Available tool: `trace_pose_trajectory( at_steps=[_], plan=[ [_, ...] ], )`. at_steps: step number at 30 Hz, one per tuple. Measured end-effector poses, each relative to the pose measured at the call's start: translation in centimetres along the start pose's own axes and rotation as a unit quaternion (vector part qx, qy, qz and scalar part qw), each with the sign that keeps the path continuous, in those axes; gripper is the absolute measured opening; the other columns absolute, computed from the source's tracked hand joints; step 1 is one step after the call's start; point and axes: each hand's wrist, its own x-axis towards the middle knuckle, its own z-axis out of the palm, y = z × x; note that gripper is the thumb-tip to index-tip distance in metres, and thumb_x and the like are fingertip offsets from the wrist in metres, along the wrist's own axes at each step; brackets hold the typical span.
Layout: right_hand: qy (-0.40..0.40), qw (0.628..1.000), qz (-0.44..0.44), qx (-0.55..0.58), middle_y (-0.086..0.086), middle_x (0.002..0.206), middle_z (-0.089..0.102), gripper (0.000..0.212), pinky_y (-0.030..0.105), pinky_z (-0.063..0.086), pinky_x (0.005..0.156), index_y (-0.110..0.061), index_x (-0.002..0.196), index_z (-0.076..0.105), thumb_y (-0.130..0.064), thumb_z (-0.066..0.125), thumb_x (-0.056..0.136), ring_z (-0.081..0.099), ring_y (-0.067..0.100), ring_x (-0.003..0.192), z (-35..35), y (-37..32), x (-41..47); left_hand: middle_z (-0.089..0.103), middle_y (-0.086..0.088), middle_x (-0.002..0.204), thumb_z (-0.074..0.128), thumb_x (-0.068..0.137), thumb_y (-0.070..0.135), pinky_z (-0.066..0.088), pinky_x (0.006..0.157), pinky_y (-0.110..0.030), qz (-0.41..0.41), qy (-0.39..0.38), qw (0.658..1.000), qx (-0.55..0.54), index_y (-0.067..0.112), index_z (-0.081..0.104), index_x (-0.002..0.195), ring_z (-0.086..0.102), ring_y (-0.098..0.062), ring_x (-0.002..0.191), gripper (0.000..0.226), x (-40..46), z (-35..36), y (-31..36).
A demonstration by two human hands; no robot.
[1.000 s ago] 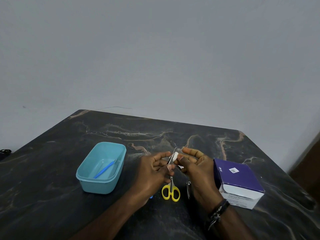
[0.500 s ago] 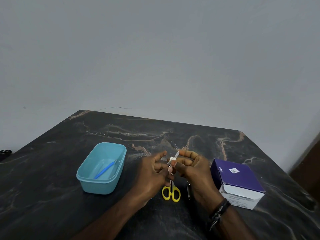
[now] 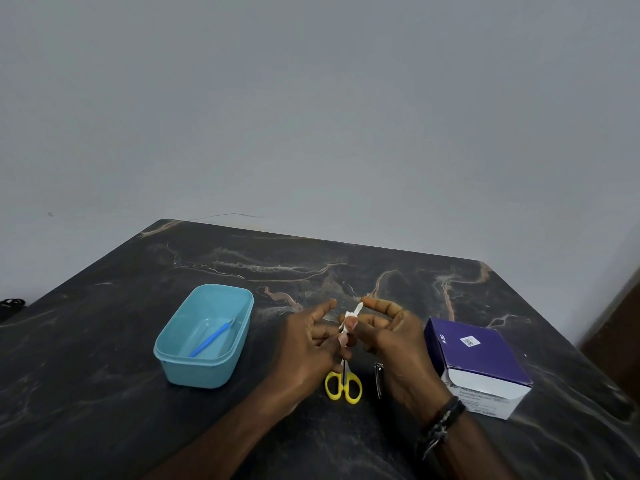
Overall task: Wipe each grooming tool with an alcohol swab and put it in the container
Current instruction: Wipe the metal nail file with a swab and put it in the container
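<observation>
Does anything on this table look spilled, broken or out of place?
Nothing stands out. The blue container sits upright with one blue tool inside, the yellow scissors and nail clipper lie flat on the table, and the purple swab box is closed. No spill shows.

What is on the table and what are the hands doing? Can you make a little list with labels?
table: dark marbled top
container: light blue tub, left of the hands
inside container: one blue tool
left hand: holds a slim metal tool, tip pointing up
right hand: pinches a white swab around that tool
waiting on table: yellow-handled scissors, nail clipper
box: purple and white swab box, right of the hands
</observation>
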Motion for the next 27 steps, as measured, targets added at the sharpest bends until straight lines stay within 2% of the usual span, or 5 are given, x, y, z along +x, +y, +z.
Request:
trace_pose_trajectory(
  at_steps=[4,11,15,20,27],
  plan=[
    [0.057,0.998,-0.015,0.026,0.018,0.089,0.075,0.045,0.035,0.056,0.067,-0.003,0.118,0.056,0.004,0.073,0.077,0.072,0.029,0.078,-0.5,0.1,0.5,0.074,-0.018,0.083,0.063,0.087,-0.003,0.056,0.052,-0.027,0.005,-0.018,1.000,-0.002,0.010,0.038,0.143,0.069,-0.019,0.065,0.063,-0.2,0.4,0.2],
    [0.002,1.000,0.023,0.021,0.017,0.082,0.073,0.040,0.018,0.046,0.040,-0.002,0.117,0.053,0.007,0.068,0.081,0.067,0.013,0.051,0.1,0.0,-0.2,0.075,-0.012,0.077,0.064,0.087,-0.003,0.052,0.049,-0.024,0.000,0.007,1.000,-0.001,0.009,0.042,0.142,0.068,-0.015,0.060,0.060,-0.1,0.1,0.2],
    [0.015,1.000,0.003,0.022,0.016,0.080,0.075,0.042,0.019,0.047,0.042,-0.002,0.117,0.053,0.008,0.069,0.079,0.067,0.015,0.052,0.1,-0.1,-0.2,0.075,-0.010,0.078,0.066,0.087,0.001,0.052,0.050,-0.024,0.002,0.006,1.000,-0.006,0.010,0.041,0.142,0.069,-0.016,0.062,0.060,-0.1,0.2,0.2],
    [0.072,0.997,-0.021,0.034,0.015,0.090,0.076,0.046,0.033,0.054,0.065,-0.004,0.118,0.057,0.000,0.075,0.076,0.071,0.027,0.078,-0.4,0.1,0.4,0.075,-0.013,0.081,0.064,0.087,-0.001,0.055,0.052,-0.026,0.004,-0.011,1.000,-0.007,0.011,0.041,0.141,0.069,-0.019,0.065,0.060,-0.3,0.5,0.4],
    [0.000,0.998,0.040,0.044,0.014,0.076,0.075,0.039,0.018,0.045,0.039,0.003,0.117,0.054,0.008,0.067,0.081,0.066,0.014,0.050,0.5,0.0,-0.4,0.074,-0.014,0.075,0.066,0.087,0.004,0.053,0.048,-0.024,-0.002,0.018,1.000,-0.009,0.010,0.045,0.139,0.067,-0.015,0.059,0.056,-0.1,0.2,0.4]
  ],
)
